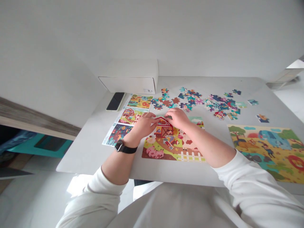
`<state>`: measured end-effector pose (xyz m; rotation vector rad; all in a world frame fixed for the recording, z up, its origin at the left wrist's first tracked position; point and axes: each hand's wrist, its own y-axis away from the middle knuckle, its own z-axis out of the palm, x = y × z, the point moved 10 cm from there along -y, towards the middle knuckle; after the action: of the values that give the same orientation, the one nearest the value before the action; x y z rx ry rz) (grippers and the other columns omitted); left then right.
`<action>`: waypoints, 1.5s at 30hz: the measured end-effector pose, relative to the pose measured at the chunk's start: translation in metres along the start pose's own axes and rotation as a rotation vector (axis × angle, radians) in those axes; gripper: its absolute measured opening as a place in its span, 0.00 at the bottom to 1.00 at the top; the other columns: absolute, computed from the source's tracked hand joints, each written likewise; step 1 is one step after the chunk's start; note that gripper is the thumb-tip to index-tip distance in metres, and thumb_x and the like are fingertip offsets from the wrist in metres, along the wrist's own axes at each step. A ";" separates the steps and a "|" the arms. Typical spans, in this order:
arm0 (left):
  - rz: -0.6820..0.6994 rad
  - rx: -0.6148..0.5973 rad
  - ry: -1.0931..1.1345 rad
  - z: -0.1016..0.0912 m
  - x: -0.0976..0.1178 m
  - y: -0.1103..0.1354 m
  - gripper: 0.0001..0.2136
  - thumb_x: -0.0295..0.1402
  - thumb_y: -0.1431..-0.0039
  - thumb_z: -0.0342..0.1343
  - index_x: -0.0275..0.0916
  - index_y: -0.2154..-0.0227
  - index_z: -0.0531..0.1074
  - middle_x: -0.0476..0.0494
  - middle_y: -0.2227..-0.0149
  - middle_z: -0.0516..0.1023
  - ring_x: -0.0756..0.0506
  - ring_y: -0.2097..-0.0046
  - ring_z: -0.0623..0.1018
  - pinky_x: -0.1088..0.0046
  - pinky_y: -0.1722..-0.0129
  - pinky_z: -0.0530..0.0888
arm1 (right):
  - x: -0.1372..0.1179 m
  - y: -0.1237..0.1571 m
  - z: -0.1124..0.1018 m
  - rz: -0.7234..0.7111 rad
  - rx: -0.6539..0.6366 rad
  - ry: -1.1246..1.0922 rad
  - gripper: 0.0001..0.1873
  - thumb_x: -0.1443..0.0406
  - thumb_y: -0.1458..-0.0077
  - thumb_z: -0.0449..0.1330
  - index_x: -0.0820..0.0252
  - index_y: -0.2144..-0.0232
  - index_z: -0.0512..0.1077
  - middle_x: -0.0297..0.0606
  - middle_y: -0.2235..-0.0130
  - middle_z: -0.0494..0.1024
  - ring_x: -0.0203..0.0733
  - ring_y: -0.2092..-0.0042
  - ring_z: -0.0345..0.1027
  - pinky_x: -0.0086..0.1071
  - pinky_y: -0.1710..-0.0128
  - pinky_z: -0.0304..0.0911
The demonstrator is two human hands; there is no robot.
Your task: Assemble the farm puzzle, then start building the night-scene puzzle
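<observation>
A farm jigsaw puzzle point(171, 155) with a red barn, a pink pig and a white fence lies on the table in front of me. My left hand point(147, 124), with a black watch point(119, 145) on its wrist, rests at the puzzle's upper left, fingers stretched toward the barn roof. Across from it, my right hand point(177, 117) is at the upper edge beside the roof. Its fingers are bent together, and whatever is between them is hidden. Both hands partly cover the top of the picture.
Loose puzzle pieces point(191, 98) are scattered behind the hands. An animal puzzle point(270, 148) lies at the right. To the left are a picture sheet point(114, 129), a phone point(115, 101) and a white box point(127, 85) against the wall.
</observation>
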<state>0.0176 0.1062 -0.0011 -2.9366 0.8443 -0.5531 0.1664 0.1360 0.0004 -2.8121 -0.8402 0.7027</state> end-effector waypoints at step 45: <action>0.050 -0.029 0.031 0.003 -0.007 0.004 0.21 0.27 0.30 0.50 0.44 0.43 0.84 0.40 0.38 0.82 0.37 0.37 0.80 0.52 0.31 0.74 | -0.032 0.008 0.011 -0.175 -0.154 0.152 0.24 0.73 0.33 0.57 0.53 0.43 0.84 0.42 0.41 0.83 0.54 0.45 0.70 0.47 0.43 0.62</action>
<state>0.0109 0.1066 -0.0064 -2.9309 0.9341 -0.5898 0.1417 0.1119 0.0010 -2.8320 -1.1382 0.4091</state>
